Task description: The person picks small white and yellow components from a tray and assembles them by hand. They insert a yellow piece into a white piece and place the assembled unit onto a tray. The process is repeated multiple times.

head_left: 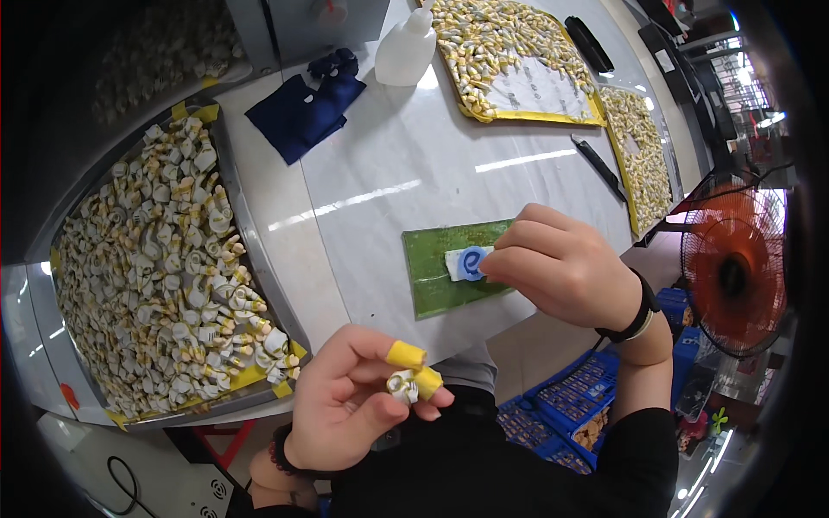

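My left hand (358, 393), with yellow covers on two fingertips, pinches a small white piece (402, 386) with greyish markings. It is held near the front edge of the table. My right hand (561, 268) is closed, its fingertips at the right side of a small round light-blue piece (471, 263) with a darker blue curl. What those fingertips hold, if anything, is hidden. The blue piece lies on a white block (452, 267), which rests on a green board (429, 292).
At left stands a large tray (289, 319) heaped with small white and yellow pieces. Farther back are a dark blue cloth (298, 116), a white squeeze bottle (406, 52), two yellow-edged trays (540, 116) (635, 211) of small pieces and a black-handled knife (600, 167). An orange fan (734, 272) stands right, above blue crates (574, 388).
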Available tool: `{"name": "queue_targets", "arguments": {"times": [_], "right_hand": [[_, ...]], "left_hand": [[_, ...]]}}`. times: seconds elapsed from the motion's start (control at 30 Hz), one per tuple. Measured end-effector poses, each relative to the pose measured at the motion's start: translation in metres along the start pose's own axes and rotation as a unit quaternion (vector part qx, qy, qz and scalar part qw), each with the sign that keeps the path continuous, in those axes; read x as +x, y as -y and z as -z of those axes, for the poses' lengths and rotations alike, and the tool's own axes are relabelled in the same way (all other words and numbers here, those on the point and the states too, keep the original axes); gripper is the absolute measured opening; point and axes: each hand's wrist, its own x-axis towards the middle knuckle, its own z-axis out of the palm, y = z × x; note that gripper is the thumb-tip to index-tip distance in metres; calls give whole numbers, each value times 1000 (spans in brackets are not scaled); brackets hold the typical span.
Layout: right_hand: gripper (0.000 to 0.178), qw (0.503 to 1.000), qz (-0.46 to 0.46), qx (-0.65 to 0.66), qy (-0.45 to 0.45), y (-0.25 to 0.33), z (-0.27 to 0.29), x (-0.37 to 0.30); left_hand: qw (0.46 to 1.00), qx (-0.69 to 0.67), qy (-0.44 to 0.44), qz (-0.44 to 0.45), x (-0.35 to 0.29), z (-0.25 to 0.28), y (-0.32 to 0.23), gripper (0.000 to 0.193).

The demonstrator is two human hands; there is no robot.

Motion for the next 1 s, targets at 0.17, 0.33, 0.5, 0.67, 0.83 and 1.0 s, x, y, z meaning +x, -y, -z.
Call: {"name": "queue_targets", "arguments": {"times": [0.17,0.33,0.5,0.67,0.83,1.0], "right_hand": [[19,1000,5,-28,8,-2,-7,2],[20,999,4,-30,-9,-1,-8,2],[13,985,-66,59,-147,18,6,3],[12,960,11,174,-221,43,5,8],[13,954,54,158,-247,48,3,16],[21,963,89,145,-210,45,7,15]], "left_hand": [[998,-64,18,15,1,7,9,42],[997,-64,17,40,4,5,8,41],[994,-73,30,73,8,3,4,37],[985,-112,49,122,13,-1,7,37],[972,-159,77,155,15,-2,9,33],[964,-184,89,171,17,0,10,29]]}}
